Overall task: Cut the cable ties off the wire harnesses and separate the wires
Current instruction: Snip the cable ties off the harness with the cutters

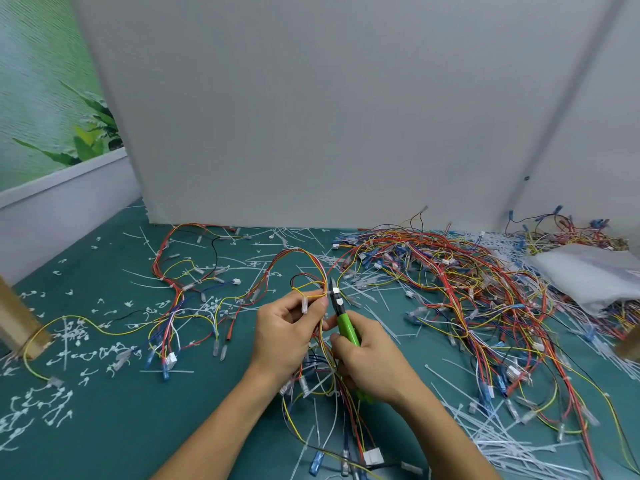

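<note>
green mat [114, 427] littered with ties; left hand [287, 330] pinches floppy harness [311, 289] near tie, right hand [367, 365] grips cutters [341, 315].

L hand [289, 329] raised, thumb & forefinger pinched; R hand [372, 363] fisted just beside it, both bare forearms angling in from below.

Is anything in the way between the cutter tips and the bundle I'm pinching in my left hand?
Nothing visible. The green-handled cutters in the right hand point up beside the wire bundle pinched by the left hand, tips right next to it. Whether a cable tie sits there is too small to tell.
</note>
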`<action>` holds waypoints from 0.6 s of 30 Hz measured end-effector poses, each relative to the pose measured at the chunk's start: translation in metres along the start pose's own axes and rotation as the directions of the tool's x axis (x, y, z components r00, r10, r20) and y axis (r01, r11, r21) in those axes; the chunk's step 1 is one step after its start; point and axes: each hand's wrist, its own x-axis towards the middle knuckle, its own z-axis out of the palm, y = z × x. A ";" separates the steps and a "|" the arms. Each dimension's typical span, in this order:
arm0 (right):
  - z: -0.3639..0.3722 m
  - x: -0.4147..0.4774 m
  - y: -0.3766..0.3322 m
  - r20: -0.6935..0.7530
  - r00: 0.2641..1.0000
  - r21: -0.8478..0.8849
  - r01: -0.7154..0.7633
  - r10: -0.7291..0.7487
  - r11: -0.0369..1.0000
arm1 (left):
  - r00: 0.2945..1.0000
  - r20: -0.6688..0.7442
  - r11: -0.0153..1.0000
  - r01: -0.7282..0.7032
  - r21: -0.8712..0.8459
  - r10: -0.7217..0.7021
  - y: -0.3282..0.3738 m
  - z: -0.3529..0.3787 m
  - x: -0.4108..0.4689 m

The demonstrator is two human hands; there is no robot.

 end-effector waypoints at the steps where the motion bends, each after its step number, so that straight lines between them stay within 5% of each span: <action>1: 0.000 0.000 0.000 -0.004 1.000 -0.017 0.010 -0.010 1.000 | 1.000 0.000 1.000 0.007 -0.011 -0.007 0.001 0.000 -0.001; 18: 0.000 0.001 -0.001 0.004 0.999 -0.017 0.046 -0.045 0.999 | 1.000 0.013 0.999 0.021 -0.038 -0.021 0.006 0.001 -0.002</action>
